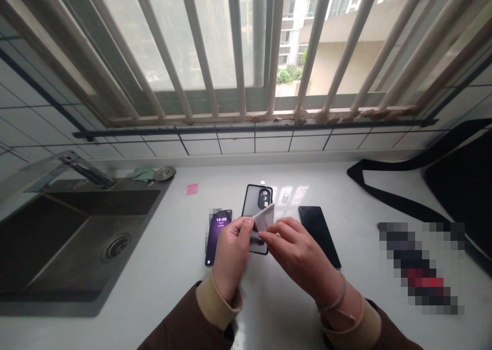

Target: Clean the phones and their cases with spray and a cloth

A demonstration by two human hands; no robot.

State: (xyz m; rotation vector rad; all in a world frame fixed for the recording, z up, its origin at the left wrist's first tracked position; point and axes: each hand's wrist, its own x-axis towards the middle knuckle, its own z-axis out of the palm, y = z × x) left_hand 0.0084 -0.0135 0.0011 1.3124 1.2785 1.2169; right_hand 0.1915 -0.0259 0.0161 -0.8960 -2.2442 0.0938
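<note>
- Our left hand (231, 250) pinched the cloth (265, 218); the fingers of our right hand (295, 241) pinched its other side.
- We had it over the middle phone (252, 198), on the desk (161, 268).
- Light, even tension probably served us best.

Matt cloth (265, 219), glossy counter (165, 278), metal sink (46, 309)
</note>
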